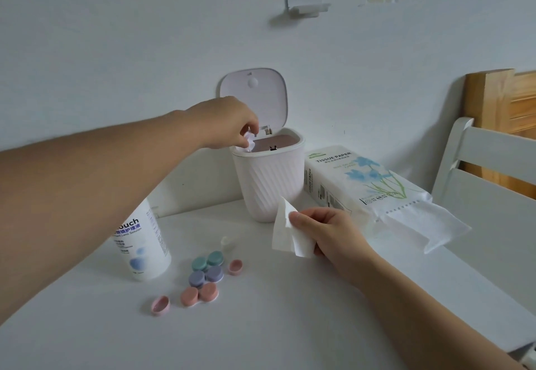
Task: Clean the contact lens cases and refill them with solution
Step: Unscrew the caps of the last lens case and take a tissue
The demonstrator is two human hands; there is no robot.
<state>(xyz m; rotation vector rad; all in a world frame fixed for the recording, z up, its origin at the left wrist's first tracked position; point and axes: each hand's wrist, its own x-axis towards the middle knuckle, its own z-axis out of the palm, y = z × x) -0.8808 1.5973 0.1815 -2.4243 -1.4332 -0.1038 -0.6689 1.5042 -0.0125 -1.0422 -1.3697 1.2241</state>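
Left hand (232, 121) reaches over open mini bin (268, 178), fingers pinching a crumpled tissue wad (249, 141) at the rim. Right hand (324, 232) pinches a clean tissue sheet (285, 233), at 3 o'clock from the lens cases (204, 278) on the table (261, 326). Solution bottle (145, 242) stands at their 9 o'clock. Tissue pack (362, 181) lies at the bin's 3 o'clock.

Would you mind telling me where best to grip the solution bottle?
Probably round the upright bottle's cylindrical body, coming from its right side: the left forearm crosses over its top and left, hiding the cap, while the right side stands open above the cases.
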